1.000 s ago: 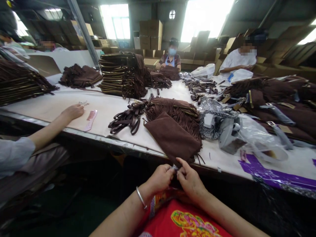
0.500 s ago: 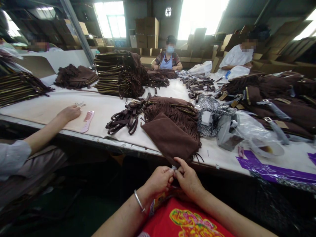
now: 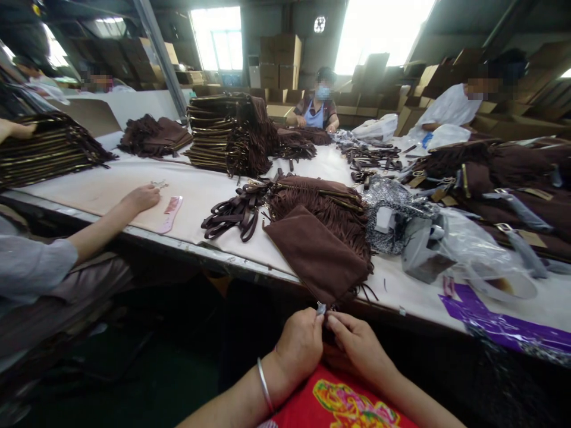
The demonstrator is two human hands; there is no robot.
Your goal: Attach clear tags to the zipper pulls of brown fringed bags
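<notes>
A brown suede pouch with fringe lies slanted over the table's front edge, one corner pointing at me. At that corner my left hand is closed, thumb and fingers pinching a small grey-wrapped piece that looks like a wrapped clasp. Close beside it my right hand is closed in a pinch just below the corner; what lies between its fingers is too small to make out. Under the pouch is a pile of fringed brown pouches. Dark brown straps lie bundled to its left.
A co-worker's hand rests near a pink comb at left; another hand touches a pouch stack. A tall stack stands behind. At right are a tape dispenser, clear plastic, purple film and tagged bags.
My view has shifted slightly left. My right forefinger has come off the pouch's corner and curled in, and both hands sit slightly lower. A co-worker's hand has appeared at the left stack.
</notes>
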